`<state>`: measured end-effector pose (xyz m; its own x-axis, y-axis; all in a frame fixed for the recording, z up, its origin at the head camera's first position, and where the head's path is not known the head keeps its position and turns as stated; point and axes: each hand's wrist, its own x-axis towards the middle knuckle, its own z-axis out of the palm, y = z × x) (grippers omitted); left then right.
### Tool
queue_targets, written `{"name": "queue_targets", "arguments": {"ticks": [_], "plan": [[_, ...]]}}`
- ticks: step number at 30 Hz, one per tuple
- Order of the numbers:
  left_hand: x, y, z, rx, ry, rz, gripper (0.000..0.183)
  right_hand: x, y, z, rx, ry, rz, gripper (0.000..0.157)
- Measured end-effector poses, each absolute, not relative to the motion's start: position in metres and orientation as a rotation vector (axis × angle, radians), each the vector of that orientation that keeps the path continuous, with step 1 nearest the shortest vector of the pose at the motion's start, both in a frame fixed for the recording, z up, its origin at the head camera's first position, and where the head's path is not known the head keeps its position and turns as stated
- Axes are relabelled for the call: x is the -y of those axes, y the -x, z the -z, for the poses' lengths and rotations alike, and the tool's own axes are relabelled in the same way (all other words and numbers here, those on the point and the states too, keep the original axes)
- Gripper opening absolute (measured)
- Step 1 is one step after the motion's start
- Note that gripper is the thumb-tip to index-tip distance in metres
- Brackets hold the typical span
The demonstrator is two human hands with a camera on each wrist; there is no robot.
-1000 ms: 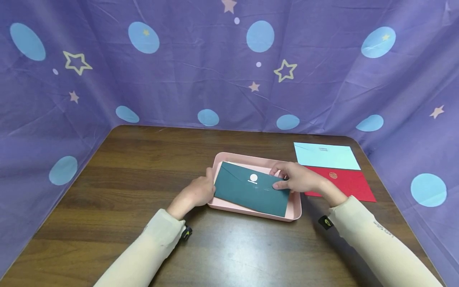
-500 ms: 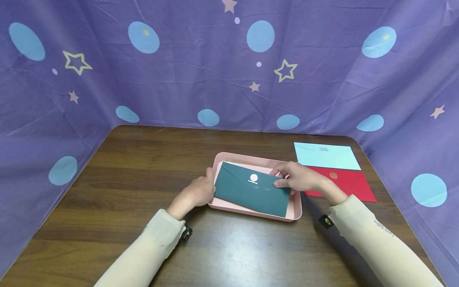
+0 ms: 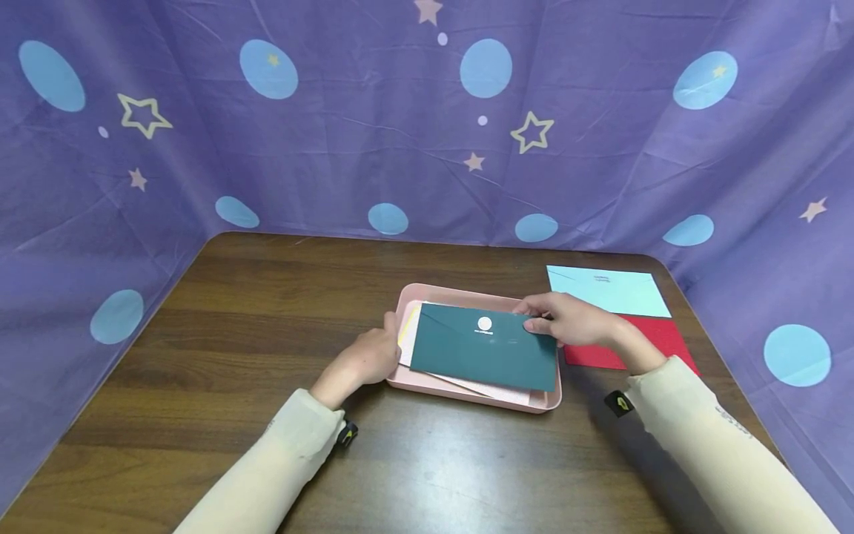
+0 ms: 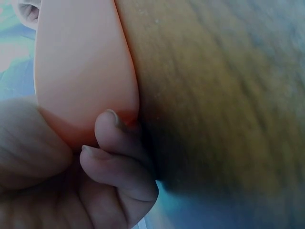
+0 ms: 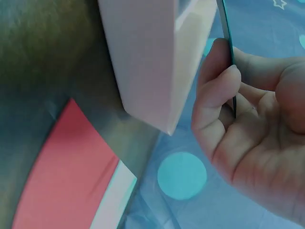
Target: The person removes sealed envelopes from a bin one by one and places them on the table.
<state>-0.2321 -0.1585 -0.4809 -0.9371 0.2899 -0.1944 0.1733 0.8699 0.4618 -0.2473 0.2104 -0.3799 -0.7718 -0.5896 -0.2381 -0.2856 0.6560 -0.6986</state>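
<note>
A dark green envelope (image 3: 483,348) with a round white mark is pinched at its right end by my right hand (image 3: 570,319), thumb on top. In the right wrist view the envelope (image 5: 228,33) appears edge-on between thumb and fingers, above the pink tray (image 5: 143,62). The pink tray (image 3: 427,383) sits mid-table, with a white paper item (image 3: 408,345) bearing a yellow strip under the green envelope. My left hand (image 3: 367,356) grips the tray's left end; in the left wrist view its curled fingers (image 4: 119,171) lie against the tray wall (image 4: 86,67).
Right of the tray, a red envelope (image 3: 657,341) lies on the wooden table (image 3: 280,297), partly hidden by my right wrist. Behind it lies a light blue envelope (image 3: 610,291). A purple patterned curtain (image 3: 373,148) encloses the table's back and sides.
My right hand has lifted the green envelope and shifted it right, turning it straighter. More of the white paper beneath now shows. My left hand stays at the tray's end.
</note>
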Motion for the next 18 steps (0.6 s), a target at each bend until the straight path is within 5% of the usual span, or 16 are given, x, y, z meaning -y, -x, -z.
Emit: {"name": "queue_targets", "arguments": {"ticks": [18], "plan": [[0.155,0.224,0.464,-2.73,-0.32,-0.69,0.036,-0.293,0.24,0.326,-2.585,0.672,0.812,0.024]]}}
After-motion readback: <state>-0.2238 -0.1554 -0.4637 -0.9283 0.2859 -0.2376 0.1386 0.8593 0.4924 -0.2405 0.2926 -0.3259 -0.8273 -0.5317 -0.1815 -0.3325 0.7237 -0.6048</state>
